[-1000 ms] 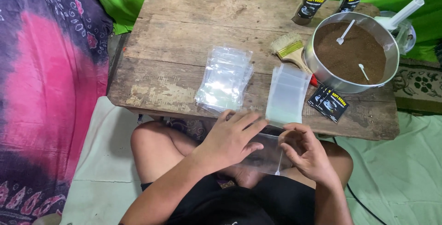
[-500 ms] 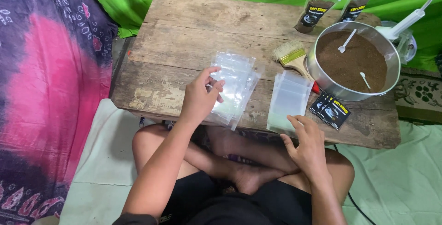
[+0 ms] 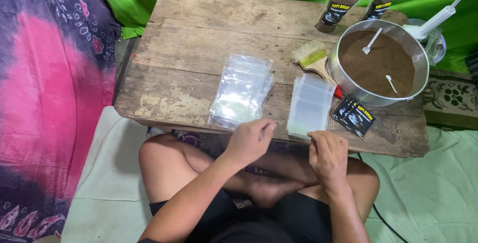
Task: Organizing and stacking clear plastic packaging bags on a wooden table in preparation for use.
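I sit cross-legged at a low wooden table. My left hand hovers at the table's near edge, just below a pile of clear plastic pouches. Its fingertips are pinched together, and whether a clear pouch is between them cannot be made out. My right hand is at the near edge too, its fingertips touching the lower end of a stack of frosted pouches. Neither hand visibly lifts anything.
A metal pan of brown powder with two white spoons stands at the right, next to a paintbrush and black labels. Two filled pouches stand at the back. A white appliance and a cable lie to the right.
My left hand has drawn back from the clear pouch pile to the table's near edge. My right hand has stayed near the frosted stack, shifting slightly.
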